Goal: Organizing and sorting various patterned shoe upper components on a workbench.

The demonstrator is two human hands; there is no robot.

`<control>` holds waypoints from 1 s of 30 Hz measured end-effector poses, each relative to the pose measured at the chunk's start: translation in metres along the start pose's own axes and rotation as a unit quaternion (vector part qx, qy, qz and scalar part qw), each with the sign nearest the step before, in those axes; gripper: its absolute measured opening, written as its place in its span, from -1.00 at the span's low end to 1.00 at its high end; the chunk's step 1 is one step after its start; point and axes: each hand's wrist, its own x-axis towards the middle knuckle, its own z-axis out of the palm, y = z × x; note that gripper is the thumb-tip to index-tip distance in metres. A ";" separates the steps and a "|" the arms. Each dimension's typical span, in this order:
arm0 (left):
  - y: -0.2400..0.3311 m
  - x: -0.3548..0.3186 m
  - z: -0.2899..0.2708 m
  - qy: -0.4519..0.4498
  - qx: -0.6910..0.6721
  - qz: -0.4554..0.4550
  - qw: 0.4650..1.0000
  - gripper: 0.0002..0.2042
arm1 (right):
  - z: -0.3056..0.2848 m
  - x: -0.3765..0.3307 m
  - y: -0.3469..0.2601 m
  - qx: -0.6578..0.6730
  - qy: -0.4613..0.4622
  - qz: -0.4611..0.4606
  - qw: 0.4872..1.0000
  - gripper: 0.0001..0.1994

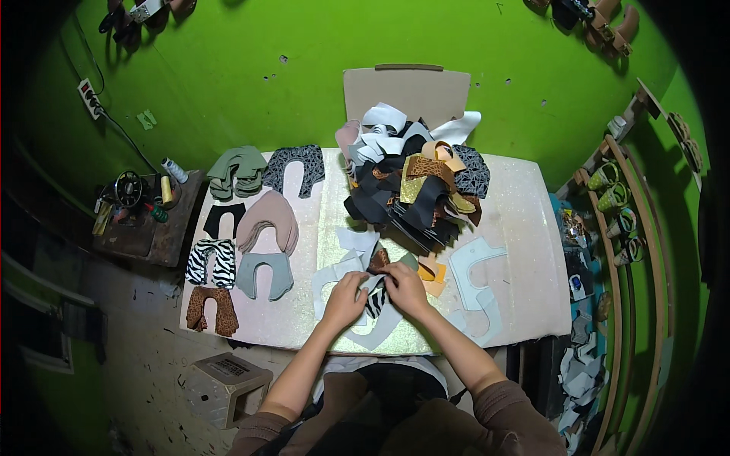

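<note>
On the near middle of the table [525, 304], both my hands work over a loose group of cut material pieces. My right hand [407, 289] pinches the edge of a brown leopard-print piece [378, 259]. Close beside it, my left hand [346, 300] has its fingers curled over pale pieces; what they grip is hidden. A zebra-print piece [376, 303] lies between the hands. Under and around them are white curved pieces [355, 240]. Just right of my right hand lies a yellow-orange piece [433, 269]. Farther right is a pale blue-grey cutout [462, 267].
A large heap of mixed pieces [414, 186] rises behind my hands. U-shaped stacks stand at left: green [237, 171], pink [266, 220], zebra [211, 262], grey [265, 275] and leopard [212, 308]. A stool [224, 380] is at lower left, a wooden rack [608, 228] at right.
</note>
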 end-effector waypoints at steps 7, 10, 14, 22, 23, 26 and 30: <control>0.014 0.003 0.015 0.032 -0.002 0.026 0.999 -0.48 | -0.029 -0.023 -0.021 0.068 -0.015 -0.032 0.997 -0.73; 0.027 0.006 0.017 0.066 0.039 0.090 0.993 -0.56 | -0.039 -0.028 -0.025 0.136 -0.017 -0.037 0.990 -0.75; 0.023 0.010 0.018 0.031 -0.022 0.096 0.995 -0.71 | -0.041 -0.030 -0.022 0.139 -0.037 -0.026 0.989 -0.76; 0.022 0.000 0.012 0.043 -0.026 -0.006 0.999 -0.84 | -0.036 -0.035 -0.002 -0.001 -0.044 0.027 0.999 -0.81; 0.022 0.000 0.009 0.045 -0.025 -0.007 0.999 -0.84 | -0.037 -0.034 -0.002 -0.001 -0.045 0.026 0.999 -0.81; 0.020 -0.001 0.001 0.068 0.021 0.033 0.997 -0.84 | -0.043 -0.029 -0.001 0.000 -0.009 -0.029 1.000 -0.78; 0.019 -0.002 -0.004 0.064 0.036 0.077 0.994 -0.81 | -0.046 -0.021 -0.004 0.024 -0.010 -0.071 0.997 -0.78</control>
